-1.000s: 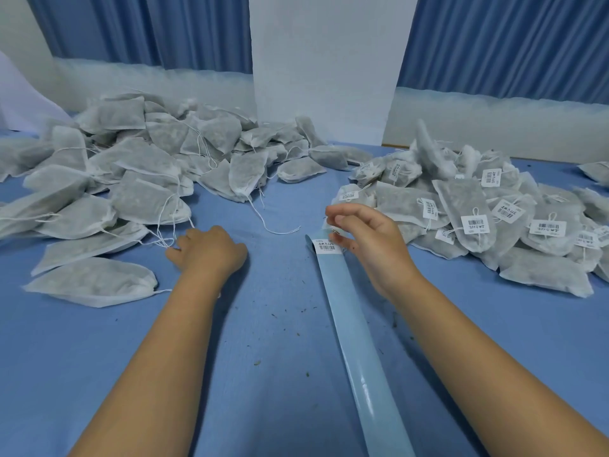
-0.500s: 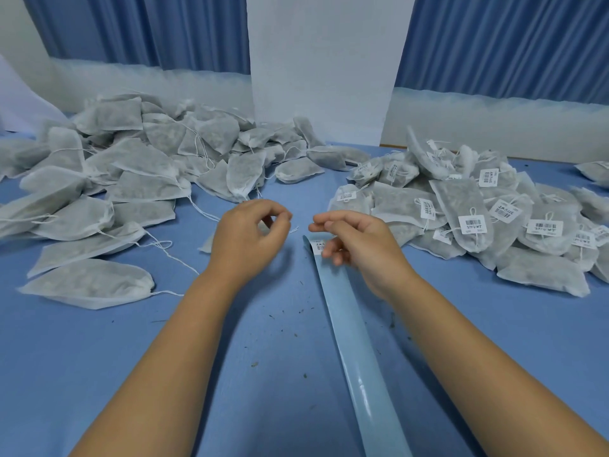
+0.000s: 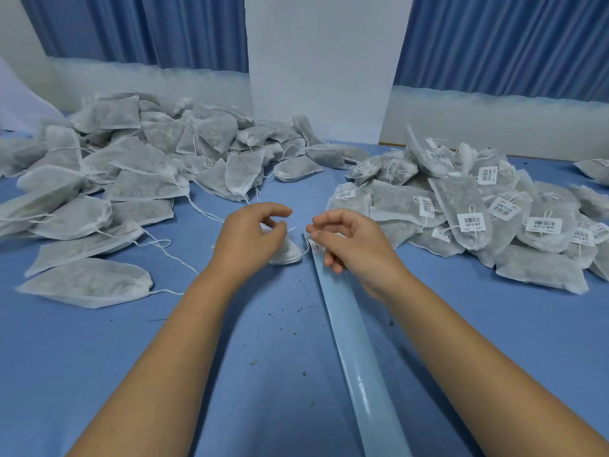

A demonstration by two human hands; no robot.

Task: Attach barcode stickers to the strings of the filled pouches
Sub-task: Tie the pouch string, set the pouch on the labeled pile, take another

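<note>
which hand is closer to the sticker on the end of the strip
Right. The right hand is at the sticker, fingers curled just over it. The left hand is farther left, across a gap, pinching a string.

A single wide-angle view from the wearer's head faces forward and down, close over both forearms, which rise from the bottom edge. The left hand (image 3: 250, 235) and right hand (image 3: 349, 245) meet near the centre, within arm's reach of the lens. The flat blue cloth-covered table (image 3: 99, 374) fills the lower half. Beyond the hands, a plain white wall panel (image 3: 316, 61) and pleated blue curtains (image 3: 501, 41) close the top. Heaps of grey-white mesh pouches (image 3: 138, 179) lie either side of the hands.
</note>
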